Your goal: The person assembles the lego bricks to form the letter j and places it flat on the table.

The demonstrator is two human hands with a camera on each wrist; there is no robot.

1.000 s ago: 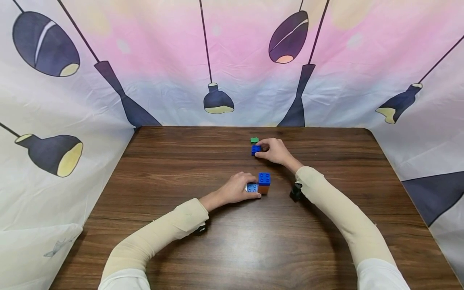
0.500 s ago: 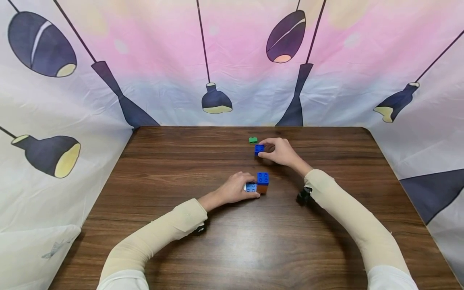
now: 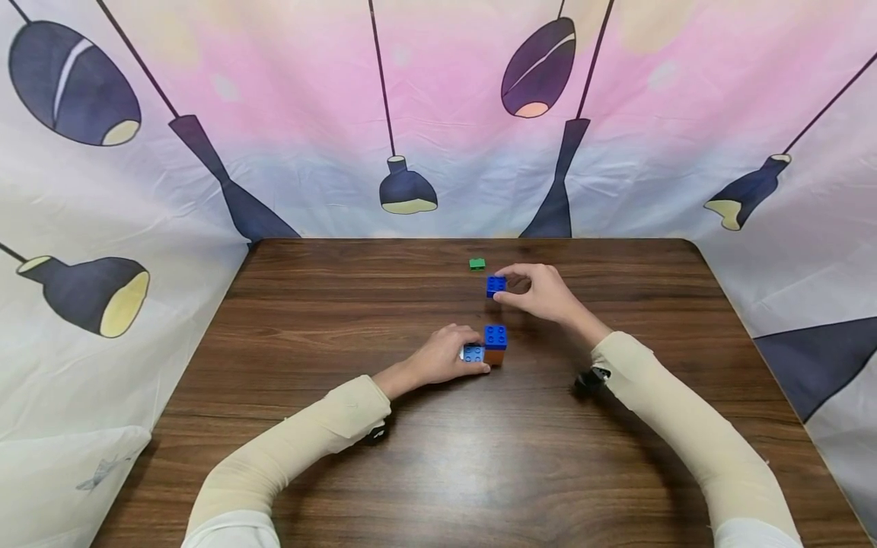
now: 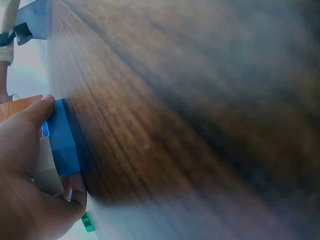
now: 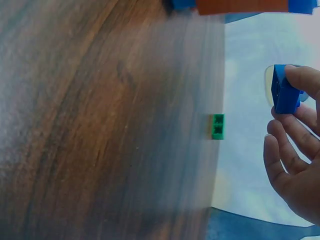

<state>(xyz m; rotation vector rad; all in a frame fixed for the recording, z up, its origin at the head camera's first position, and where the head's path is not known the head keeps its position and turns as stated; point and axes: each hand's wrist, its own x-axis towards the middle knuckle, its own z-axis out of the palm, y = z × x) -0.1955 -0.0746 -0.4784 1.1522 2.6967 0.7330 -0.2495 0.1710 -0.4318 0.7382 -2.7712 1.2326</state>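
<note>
My left hand (image 3: 445,358) grips a toy-brick stack at mid-table, its thumb along the near side. In the head view the stack has a light blue block (image 3: 473,354) at left, and at right a blue block (image 3: 495,336) on top of an orange block (image 3: 495,357). The left wrist view shows a blue base block (image 4: 65,142) and a white block (image 4: 48,170) within that grip. Beyond the stack, my right hand (image 3: 541,293) pinches a separate blue brick (image 3: 496,286) between thumb and fingers. This brick is held above the table, apart from the stack.
A small green brick (image 3: 476,264) lies near the table's far edge, behind the right hand's brick. The wooden table (image 3: 329,304) meets a hanging cloth backdrop (image 3: 329,183) printed with lamps at the back and sides.
My right hand has drawn the blue brick away from the green brick, rightward and slightly nearer. The left hand stays on the stack.
</note>
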